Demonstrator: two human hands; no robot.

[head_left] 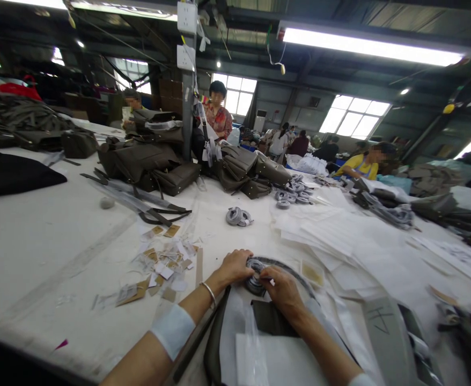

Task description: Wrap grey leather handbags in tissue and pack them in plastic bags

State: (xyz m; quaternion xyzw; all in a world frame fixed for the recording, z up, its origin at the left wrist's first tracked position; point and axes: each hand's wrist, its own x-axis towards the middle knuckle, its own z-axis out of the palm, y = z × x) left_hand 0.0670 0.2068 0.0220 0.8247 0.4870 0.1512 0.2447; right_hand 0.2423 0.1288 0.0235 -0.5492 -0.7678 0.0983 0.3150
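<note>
Near the front middle of the table, a coiled strap (pixel 255 285) in clear wrap lies between my two hands. My left hand (pixel 237 266) is closed around its left side, with a bracelet on that wrist. The fingers of my right hand (pixel 281 289) pinch at the coil's right side; what exactly sits between the fingertips is too small to make out. Beneath my forearms is a dark olive bag (pixel 215 343) with white sheets and clear film on it. Part of a wrapped handle (pixel 294 272) curves behind the coil.
Paper tags (pixel 165 271) are scattered to the left. More coiled straps (pixel 238 216) lie ahead, with loose straps (pixel 155 206) and piled bags (pixel 151 161) beyond. White sheets (pixel 336 246) spread to the right, near a grey board (pixel 388 338). A post (pixel 188 107) rises behind. Other people work farther back.
</note>
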